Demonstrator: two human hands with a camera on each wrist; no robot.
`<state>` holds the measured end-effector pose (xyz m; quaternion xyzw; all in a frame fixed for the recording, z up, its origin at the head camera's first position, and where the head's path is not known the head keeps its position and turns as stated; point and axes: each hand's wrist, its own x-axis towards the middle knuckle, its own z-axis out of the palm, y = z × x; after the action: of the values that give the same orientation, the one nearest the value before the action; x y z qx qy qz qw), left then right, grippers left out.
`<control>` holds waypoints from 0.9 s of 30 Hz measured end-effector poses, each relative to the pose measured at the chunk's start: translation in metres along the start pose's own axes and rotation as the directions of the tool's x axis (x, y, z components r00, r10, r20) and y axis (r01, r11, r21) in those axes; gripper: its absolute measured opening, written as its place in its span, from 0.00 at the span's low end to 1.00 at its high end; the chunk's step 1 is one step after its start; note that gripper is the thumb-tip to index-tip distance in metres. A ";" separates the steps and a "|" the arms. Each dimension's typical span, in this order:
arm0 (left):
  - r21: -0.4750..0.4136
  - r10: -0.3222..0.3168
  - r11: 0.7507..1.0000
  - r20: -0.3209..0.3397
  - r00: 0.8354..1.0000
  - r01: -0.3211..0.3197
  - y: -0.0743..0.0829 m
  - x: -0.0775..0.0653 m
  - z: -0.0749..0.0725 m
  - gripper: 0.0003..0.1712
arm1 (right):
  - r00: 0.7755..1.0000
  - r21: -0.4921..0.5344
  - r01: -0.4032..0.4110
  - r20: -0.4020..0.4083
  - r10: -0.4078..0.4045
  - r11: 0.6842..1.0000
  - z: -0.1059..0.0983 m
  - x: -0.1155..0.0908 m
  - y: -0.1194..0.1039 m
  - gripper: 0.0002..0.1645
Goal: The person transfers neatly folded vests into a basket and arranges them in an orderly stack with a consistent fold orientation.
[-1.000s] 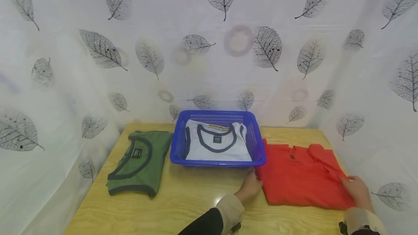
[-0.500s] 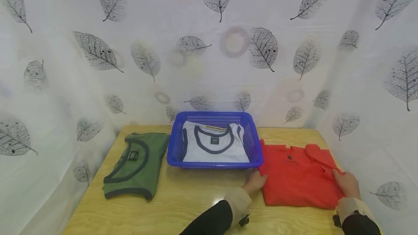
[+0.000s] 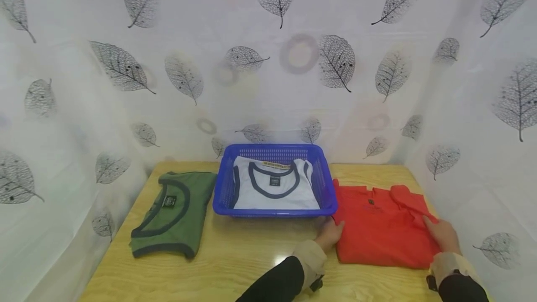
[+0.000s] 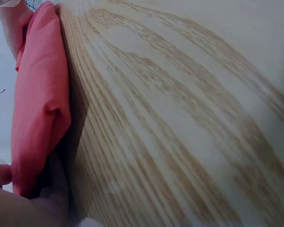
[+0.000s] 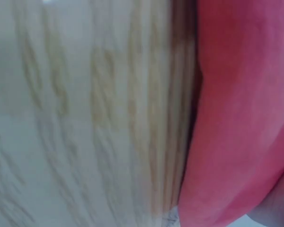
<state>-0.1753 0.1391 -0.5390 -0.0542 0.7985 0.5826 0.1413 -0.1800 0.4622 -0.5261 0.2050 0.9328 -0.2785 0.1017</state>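
Note:
A folded red collared shirt (image 3: 386, 232) lies on the right side of the table. My left hand (image 3: 330, 235) pinches its left edge, thumb on top; in the left wrist view, fingers (image 4: 58, 177) reach beneath the cloth. At the opposite edge my right hand (image 3: 445, 237) grips the shirt, thumb over it and the other fingers hidden underneath. Seen from the right wrist, the red shirt (image 5: 241, 109) fills the right side. Just beyond my left hand stands a blue plastic basket (image 3: 277, 212) holding a folded white shirt (image 3: 277, 199) with dark trim.
A folded green shirt (image 3: 180, 218) with dark trim lies at the left of the wooden table (image 3: 235, 264). The basket's right rim overlaps the red shirt's left corner in the head view. A white curtain (image 3: 268, 101) with leaf prints hangs behind and on both sides.
My left hand has moved right onto the red shirt's edge, and my right hand has moved inward along the other side. The head view has shifted slightly; basket and other shirts stay put.

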 end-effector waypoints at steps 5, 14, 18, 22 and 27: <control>0.150 0.051 0.988 -0.062 0.997 -0.041 -0.002 0.003 0.004 0.30 | 0.999 -0.025 0.030 -0.034 -0.031 0.999 0.007 0.002 0.001 0.43; 0.151 0.072 0.987 -0.121 0.990 -0.054 -0.006 0.012 0.010 0.28 | 0.978 0.062 0.022 -0.210 -0.009 0.998 0.012 -0.004 -0.004 0.37; 0.169 0.090 0.983 -0.130 0.988 -0.067 -0.002 0.010 0.011 0.26 | 0.959 0.106 -0.010 -0.279 0.039 0.994 0.011 -0.008 -0.008 0.34; 0.211 0.104 0.975 -0.125 0.987 -0.076 0.005 0.007 0.011 0.21 | 0.945 0.114 -0.021 -0.321 0.057 0.993 0.010 -0.011 -0.013 0.33; 0.232 0.146 0.965 -0.081 0.986 -0.124 0.017 0.004 0.011 0.16 | 0.919 0.102 0.013 -0.393 0.028 0.995 0.005 -0.015 -0.018 0.27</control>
<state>-0.1815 0.1548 -0.5275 -0.0115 0.8675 0.4927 0.0675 -0.1739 0.4407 -0.5166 0.2652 0.9179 -0.2787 -0.0973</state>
